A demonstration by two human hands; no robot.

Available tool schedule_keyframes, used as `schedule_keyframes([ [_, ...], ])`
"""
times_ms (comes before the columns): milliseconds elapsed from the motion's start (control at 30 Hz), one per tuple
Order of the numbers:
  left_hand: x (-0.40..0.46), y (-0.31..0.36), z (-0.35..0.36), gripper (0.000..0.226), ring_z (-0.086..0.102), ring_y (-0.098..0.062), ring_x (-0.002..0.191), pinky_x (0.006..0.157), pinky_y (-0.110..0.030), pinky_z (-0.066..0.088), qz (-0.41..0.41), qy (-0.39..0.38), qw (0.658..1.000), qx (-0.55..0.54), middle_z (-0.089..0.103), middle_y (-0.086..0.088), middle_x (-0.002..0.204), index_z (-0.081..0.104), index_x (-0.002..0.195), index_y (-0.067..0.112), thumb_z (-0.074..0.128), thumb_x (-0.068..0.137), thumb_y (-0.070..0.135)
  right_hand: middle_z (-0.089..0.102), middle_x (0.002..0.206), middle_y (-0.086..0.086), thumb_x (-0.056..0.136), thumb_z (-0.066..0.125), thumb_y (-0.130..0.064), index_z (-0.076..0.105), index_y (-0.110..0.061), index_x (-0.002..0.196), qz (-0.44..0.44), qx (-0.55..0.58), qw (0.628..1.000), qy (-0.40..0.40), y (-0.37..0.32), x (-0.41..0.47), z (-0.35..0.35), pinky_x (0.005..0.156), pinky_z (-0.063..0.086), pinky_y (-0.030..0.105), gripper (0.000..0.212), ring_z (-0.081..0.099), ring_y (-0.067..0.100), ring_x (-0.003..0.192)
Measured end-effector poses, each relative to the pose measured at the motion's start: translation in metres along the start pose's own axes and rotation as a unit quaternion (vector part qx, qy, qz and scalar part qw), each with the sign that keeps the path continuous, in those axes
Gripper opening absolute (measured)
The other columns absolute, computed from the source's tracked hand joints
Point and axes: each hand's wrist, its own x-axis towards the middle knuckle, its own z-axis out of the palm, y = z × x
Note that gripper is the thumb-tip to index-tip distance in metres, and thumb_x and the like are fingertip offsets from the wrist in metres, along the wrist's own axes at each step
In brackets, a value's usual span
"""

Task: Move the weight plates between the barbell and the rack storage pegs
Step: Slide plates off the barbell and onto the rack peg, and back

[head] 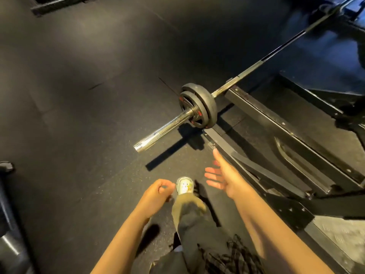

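On the dark rubber gym floor [79,95], near the middle of the view, lies the long steel barbell [246,73], with its chrome sleeve end [164,129] pointing toward the person. Two round black weight plates with red markings [199,105] sit on this sleeve, a smaller one in front and a larger one behind it, pushed against the collar. The outer part of the sleeve is bare, and I see no clip on it.

Both hands hold nothing. The left hand [158,191] hangs with loosely curled fingers, and its grip is empty. The right hand [223,175] is spread, fingers straight, reaching forward in the direction of the bar, but it is well apart from the plates. One foot in a light sneaker [184,185] steps forward between the hands.

My judgement is that the unloading of this end is not yet begun: both plates wait on the bar, and none is carried. The far end of the bar is too dark and blurred to tell if plates are there. Storage pegs I cannot identify with certainty.

The floor is black matting with small speckles and visible seams. To the right stands a black steel rack base [276,123] with bolted beams; the bar crosses over it. At the left edge a dark cylindrical object [7,224] shows only partly. The room is dim, with light falling from one side.
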Motion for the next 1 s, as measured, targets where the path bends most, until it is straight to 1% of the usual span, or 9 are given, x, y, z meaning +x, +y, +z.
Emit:
schedule_keyframes([
  [67,0.028,0.006,-0.022,0.009,0.06,-0.006,0.079,0.073,-0.02,0.047,0.009,0.013,1.0,0.007,0.062,0.008,0.087,0.058,0.099,0.026,0.054,0.095,0.033,0.051,0.135,0.017,0.081,0.059,-0.062,0.037,-0.017,0.144,0.008,0.045,0.999,-0.003,-0.022,0.033,0.013,0.097,0.049,0.044,0.081,0.054,0.029,0.12],
  [133,0.061,0.016,-0.042,0.02,0.059,0.001,0.075,0.071,-0.015,0.046,-0.001,0.027,1.0,0.006,0.06,0.011,0.085,0.058,0.106,0.026,0.059,0.09,0.039,0.045,0.141,0.018,0.081,0.061,-0.059,0.032,-0.017,0.147,0.016,0.115,0.993,-0.007,-0.046,0.071,0.025,0.092,0.048,0.046,0.083,0.048,0.032,0.126],
  [267,0.146,0.047,-0.072,0.055,0.061,-0.011,0.092,0.082,-0.022,0.048,-0.02,0.025,0.999,0.037,0.061,0.006,0.099,0.057,0.11,0.031,0.06,0.066,0.063,0.04,0.146,0.017,0.063,0.07,-0.067,0.032,-0.018,0.146,0.031,0.101,0.994,0.031,-0.094,0.15,0.044,0.102,0.041,0.047,0.104,0.043,0.033,0.13],
  [400,0.219,0.082,-0.075,0.038,0.058,-0.008,0.085,0.08,-0.027,0.049,-0.02,0.019,0.999,0.038,0.064,0.002,0.1,0.054,0.104,0.036,0.063,0.077,0.061,0.042,0.144,0.011,0.061,0.072,-0.072,0.031,-0.023,0.146,0.047,0.087,0.989,0.107,-0.126,0.2,0.054,0.1,0.042,0.044,0.106,0.047,0.027,0.125],
  [500,0.257,0.11,-0.074,0.027,0.059,-0.008,0.087,0.076,-0.02,0.046,-0.03,0.014,0.999,0.034,0.062,0.008,0.098,0.051,0.102,0.038,0.057,0.083,0.057,0.043,0.144,0.012,0.07,0.07,-0.064,0.029,-0.02,0.147,0.059,0.088,0.987,0.118,-0.141,0.228,0.057,0.104,0.04,0.046,0.098,0.046,0.028,0.124],
  [600,0.286,0.127,-0.077,0.054,0.057,-0.011,0.098,0.084,-0.028,0.049,-0.083,-0.012,0.994,0.067,0.056,0.006,0.111,0.045,0.12,0.034,0.054,0.079,0.068,0.039,0.147,0.01,0.069,0.074,-0.06,0.025,-0.024,0.148,0.079,0.12,0.98,0.138,-0.147,0.247,0.063,0.102,0.04,0.048,0.1,0.041,0.032,0.131],
  [733,0.321,0.147,-0.083,0.12,0.052,-0.017,0.115,0.097,-0.039,0.047,-0.102,-0.044,0.987,0.119,0.047,0.0,0.134,0.036,0.139,0.029,0.054,0.04,0.094,0.044,0.142,0.007,0.063,0.078,-0.062,0.026,-0.027,0.148,0.086,0.144,0.971,0.17,-0.148,0.263,0.07,0.098,0.041,0.046,0.106,0.043,0.03,0.129],
  [900,0.373,0.172,-0.074,0.118,0.036,-0.025,0.134,0.106,-0.044,0.039,-0.077,-0.047,0.978,0.185,0.026,-0.002,0.153,0.018,0.15,0.027,0.068,0.055,0.078,0.038,0.147,0.009,0.058,0.077,-0.066,0.022,-0.022,0.15,0.105,0.168,0.962,0.188,-0.139,0.271,0.07,0.11,0.032,0.052,0.116,0.036,0.031,0.136],
  [1000,0.41,0.183,-0.072,0.125,0.04,-0.025,0.132,0.103,-0.041,0.041,-0.05,-0.079,0.962,0.258,0.033,-0.003,0.15,0.026,0.147,0.025,0.056,0.046,0.092,0.042,0.141,-0.004,0.069,0.079,-0.052,0.033,-0.022,0.143,0.061,0.17,0.968,0.176,-0.143,0.272,0.066,0.113,0.03,0.045,0.092,0.037,0.019,0.133],
])
